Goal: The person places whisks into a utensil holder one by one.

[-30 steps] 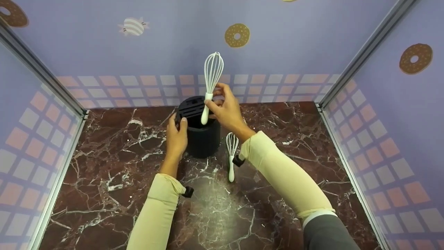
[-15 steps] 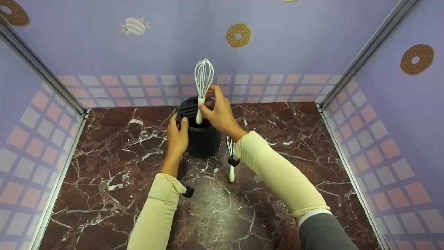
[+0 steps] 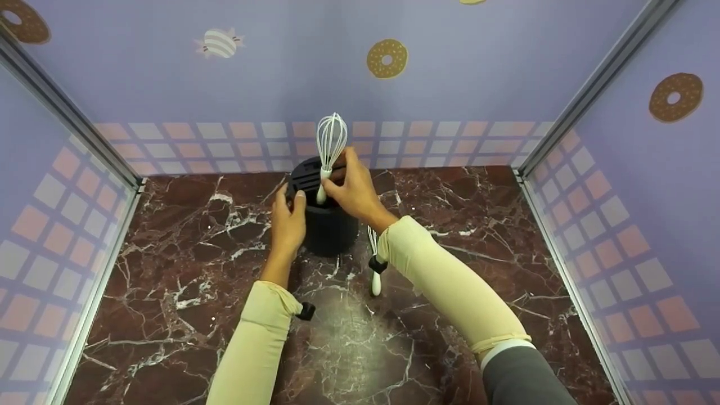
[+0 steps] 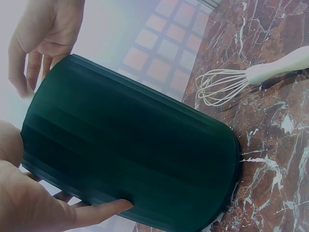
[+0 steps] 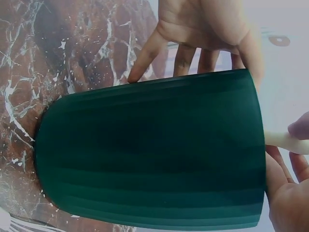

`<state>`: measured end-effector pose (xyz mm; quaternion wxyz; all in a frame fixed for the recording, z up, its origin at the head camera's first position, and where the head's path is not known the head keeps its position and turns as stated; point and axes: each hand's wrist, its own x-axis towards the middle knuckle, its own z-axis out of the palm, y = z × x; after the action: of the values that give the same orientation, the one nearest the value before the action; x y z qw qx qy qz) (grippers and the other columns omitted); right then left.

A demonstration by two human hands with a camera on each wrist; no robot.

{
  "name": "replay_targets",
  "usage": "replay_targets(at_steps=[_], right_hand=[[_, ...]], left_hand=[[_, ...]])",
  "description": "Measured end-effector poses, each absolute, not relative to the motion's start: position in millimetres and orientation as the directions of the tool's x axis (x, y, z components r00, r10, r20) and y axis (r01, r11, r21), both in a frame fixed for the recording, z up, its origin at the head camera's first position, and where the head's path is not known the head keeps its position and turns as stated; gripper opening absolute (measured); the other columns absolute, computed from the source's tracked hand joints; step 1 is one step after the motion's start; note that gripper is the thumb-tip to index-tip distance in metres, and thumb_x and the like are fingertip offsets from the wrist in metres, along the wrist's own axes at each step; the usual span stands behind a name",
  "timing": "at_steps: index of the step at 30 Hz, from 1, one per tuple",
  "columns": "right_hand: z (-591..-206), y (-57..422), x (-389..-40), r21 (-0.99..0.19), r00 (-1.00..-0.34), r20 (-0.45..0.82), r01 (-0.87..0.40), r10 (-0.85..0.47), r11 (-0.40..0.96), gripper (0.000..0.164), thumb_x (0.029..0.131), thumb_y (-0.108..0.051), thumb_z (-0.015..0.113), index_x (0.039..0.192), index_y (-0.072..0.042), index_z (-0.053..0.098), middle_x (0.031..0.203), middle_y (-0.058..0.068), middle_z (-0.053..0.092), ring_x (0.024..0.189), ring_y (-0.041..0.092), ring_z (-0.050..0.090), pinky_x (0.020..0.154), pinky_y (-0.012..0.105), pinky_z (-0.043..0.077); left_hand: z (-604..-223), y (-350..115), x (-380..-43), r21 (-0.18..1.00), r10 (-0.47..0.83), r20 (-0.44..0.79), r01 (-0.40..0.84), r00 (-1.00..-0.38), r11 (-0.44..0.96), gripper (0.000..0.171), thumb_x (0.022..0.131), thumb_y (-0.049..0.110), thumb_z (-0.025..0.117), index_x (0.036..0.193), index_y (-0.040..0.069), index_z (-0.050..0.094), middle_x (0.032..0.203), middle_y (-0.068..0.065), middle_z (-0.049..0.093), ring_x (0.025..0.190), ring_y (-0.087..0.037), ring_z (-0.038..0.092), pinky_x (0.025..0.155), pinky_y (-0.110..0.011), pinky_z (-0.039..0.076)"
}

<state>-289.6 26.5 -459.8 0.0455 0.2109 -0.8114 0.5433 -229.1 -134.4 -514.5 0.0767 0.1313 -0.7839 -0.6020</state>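
Observation:
A black ribbed utensil holder (image 3: 332,233) with a slotted top stands upright on the table; in the wrist views it looks dark green. My left hand (image 3: 287,225) grips its left side, thumb at the rim and fingers spread along the wall. Between thumb and fingers, my right hand (image 3: 357,191) pinches the handle of a white whisk (image 3: 332,140), wires up. The handle's lower end dips into the holder's open front part, as the handle (image 5: 280,140) at the rim in the right wrist view shows. Inside, its tip is hidden.
A second white whisk (image 4: 270,71) lies on the marbled dark red table (image 3: 197,270), just right of the holder and partly under my right wrist in the head view. Purple printed walls (image 3: 270,67) close off the back and both sides.
My right hand has brought the whisk left and then down, so its handle end now enters the holder. The left hand has stayed on the holder.

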Motion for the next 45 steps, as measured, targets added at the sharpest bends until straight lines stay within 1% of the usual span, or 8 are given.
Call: replay_targets(at_steps=[4,14,20,24,32,39,42,45], right_hand=[[-461.5,26.5,-288.0,-0.830,-0.906,0.306,-0.404,-0.291,0.384,0.051,0.087,-0.009,0.077,0.128,-0.005,0.047,0.113,0.010,0.066,0.101,0.019,0.070,0.088,0.029,0.057],[-462.3,24.1,-283.7,-0.835,-0.909,0.285,-0.391,-0.303,0.387,0.057,0.084,-0.009,0.080,0.129,-0.006,0.046,0.113,0.008,0.069,0.103,0.017,0.070,0.091,0.028,0.056],[-462.0,26.4,-282.0,-0.799,-0.920,0.269,-0.378,-0.284,0.467,0.060,0.077,-0.017,0.087,0.120,-0.011,0.046,0.109,0.007,0.067,0.103,0.021,0.064,0.094,0.036,0.052],[-462.7,28.1,-281.3,-0.821,-0.917,0.272,-0.379,-0.291,0.427,0.059,0.075,-0.014,0.088,0.115,-0.013,0.044,0.110,0.007,0.066,0.104,0.021,0.064,0.092,0.031,0.054],[-463.6,30.6,-279.6,-0.868,-0.892,0.273,-0.390,-0.360,0.307,0.081,0.076,-0.007,0.087,0.142,-0.015,0.042,0.118,0.010,0.056,0.108,0.023,0.064,0.083,0.025,0.060],[-463.8,34.0,-278.0,-0.769,-0.862,0.330,-0.481,-0.385,0.420,0.066,0.076,-0.018,0.087,0.134,-0.019,0.055,0.112,0.005,0.058,0.106,0.018,0.061,0.099,0.035,0.051],[-464.2,34.5,-277.2,-0.748,-0.858,0.346,-0.497,-0.381,0.440,0.062,0.075,-0.021,0.087,0.129,-0.018,0.056,0.112,0.003,0.059,0.104,0.017,0.058,0.099,0.036,0.047],[-464.9,34.3,-276.5,-0.774,-0.858,0.349,-0.491,-0.378,0.401,0.060,0.075,-0.018,0.087,0.126,-0.015,0.056,0.111,0.004,0.057,0.104,0.017,0.057,0.094,0.031,0.054]], left_hand=[[-514.0,-134.4,-228.4,0.966,-0.278,-0.035,-0.104,-0.960,0.235,0.065,0.107,0.048,0.044,0.161,0.016,0.028,0.161,-0.018,0.033,0.147,-0.035,0.039,0.119,-0.048,0.037],[-513.7,-134.7,-228.6,0.967,-0.286,-0.012,-0.084,-0.958,0.242,0.062,0.108,0.044,0.044,0.160,0.014,0.030,0.159,-0.019,0.036,0.145,-0.033,0.040,0.118,-0.047,0.037],[-515.0,-134.1,-229.9,0.969,-0.288,-0.016,-0.086,-0.958,0.233,0.061,0.108,0.043,0.045,0.160,0.014,0.031,0.158,-0.019,0.037,0.145,-0.033,0.041,0.119,-0.047,0.036],[-516.0,-134.3,-230.4,0.969,-0.291,-0.015,-0.085,-0.957,0.231,0.060,0.108,0.043,0.045,0.159,0.015,0.032,0.157,-0.019,0.037,0.145,-0.033,0.041,0.118,-0.046,0.037],[-518.2,-134.4,-231.9,0.969,-0.293,-0.014,-0.086,-0.956,0.233,0.061,0.107,0.043,0.045,0.159,0.015,0.033,0.157,-0.017,0.040,0.143,-0.031,0.044,0.118,-0.045,0.037],[-517.1,-134.0,-230.3,0.966,-0.298,-0.020,-0.096,-0.954,0.239,0.061,0.107,0.045,0.045,0.159,0.015,0.033,0.155,-0.019,0.041,0.140,-0.031,0.046,0.115,-0.045,0.040],[-515.6,-133.9,-229.4,0.967,-0.301,-0.020,-0.094,-0.953,0.236,0.060,0.107,0.044,0.045,0.159,0.016,0.034,0.154,-0.019,0.041,0.140,-0.032,0.046,0.115,-0.045,0.040],[-513.9,-133.7,-228.2,0.966,-0.303,-0.030,-0.105,-0.952,0.234,0.060,0.107,0.046,0.045,0.159,0.018,0.034,0.155,-0.019,0.039,0.141,-0.032,0.045,0.116,-0.047,0.039]])
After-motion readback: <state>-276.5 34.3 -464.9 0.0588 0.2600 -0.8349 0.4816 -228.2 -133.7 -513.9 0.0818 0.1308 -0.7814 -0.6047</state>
